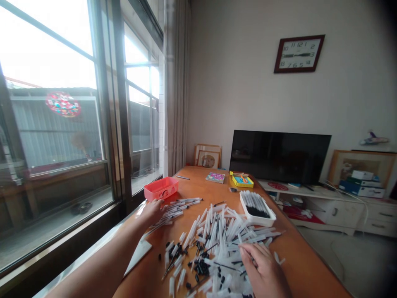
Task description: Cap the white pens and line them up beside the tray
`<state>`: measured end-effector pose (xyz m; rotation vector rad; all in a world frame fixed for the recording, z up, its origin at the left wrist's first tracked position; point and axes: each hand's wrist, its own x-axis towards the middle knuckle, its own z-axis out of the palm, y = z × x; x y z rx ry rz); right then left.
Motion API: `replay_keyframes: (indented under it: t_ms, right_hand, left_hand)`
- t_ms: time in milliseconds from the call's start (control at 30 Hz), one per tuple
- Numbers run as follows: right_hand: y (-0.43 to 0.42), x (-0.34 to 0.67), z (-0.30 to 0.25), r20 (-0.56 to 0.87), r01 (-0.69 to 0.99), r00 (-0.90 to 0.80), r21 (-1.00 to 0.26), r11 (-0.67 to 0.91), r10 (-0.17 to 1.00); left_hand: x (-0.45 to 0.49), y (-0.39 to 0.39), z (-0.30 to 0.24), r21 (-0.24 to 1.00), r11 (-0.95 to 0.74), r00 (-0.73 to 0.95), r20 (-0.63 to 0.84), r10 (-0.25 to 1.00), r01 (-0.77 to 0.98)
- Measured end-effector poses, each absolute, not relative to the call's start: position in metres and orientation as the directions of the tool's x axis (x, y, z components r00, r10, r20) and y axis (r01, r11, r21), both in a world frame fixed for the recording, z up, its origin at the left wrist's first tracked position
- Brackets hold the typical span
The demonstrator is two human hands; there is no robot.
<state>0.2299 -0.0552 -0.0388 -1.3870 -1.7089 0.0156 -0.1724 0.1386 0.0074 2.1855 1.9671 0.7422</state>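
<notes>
A big heap of clear pen barrels, refills and black caps covers the near part of the wooden table. My right hand lies on the heap's right side, its fingers bent down among the parts; what they hold is hidden. My left hand reaches out to the left and rests on a smaller row of assembled pens, fingers curled over their ends. A white tray full of finished pens stands beyond the heap on the right. A pink plastic box sits just past my left hand.
A booklet, a yellow box and a lone pen lie at the table's far end. Large windows run along the left. A dark TV on a low white cabinet stands behind, with a wall clock above.
</notes>
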Motion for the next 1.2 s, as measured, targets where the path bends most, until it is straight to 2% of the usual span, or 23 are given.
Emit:
replay_keyframes:
  t_ms: [167, 500, 833, 1200]
  right_hand:
    - [-0.056, 0.23, -0.037, 0.631, 0.775, 0.007, -0.493, 0.394, 0.776]
    - [-0.057, 0.233, -0.033, 0.691, 0.822, -0.069, -0.369, 0.433, 0.72]
    - [-0.063, 0.226, -0.026, 0.638, 0.805, -0.007, -0.453, 0.383, 0.77]
    - [-0.067, 0.226, -0.027, 0.58, 0.773, 0.045, -0.536, 0.339, 0.813]
  left_hand:
    - [-0.144, 0.176, 0.0, 0.277, -0.175, 0.109, 0.236, 0.965, 0.945]
    - [-0.098, 0.23, -0.024, 0.186, -0.213, 0.189, 0.136, 0.972, 0.959]
    - [-0.099, 0.199, -0.019, 0.127, -0.28, 0.253, 0.19, 0.949, 0.952]
    - [-0.1, 0.155, -0.017, 0.132, -0.353, 0.315, 0.244, 0.917, 0.926]
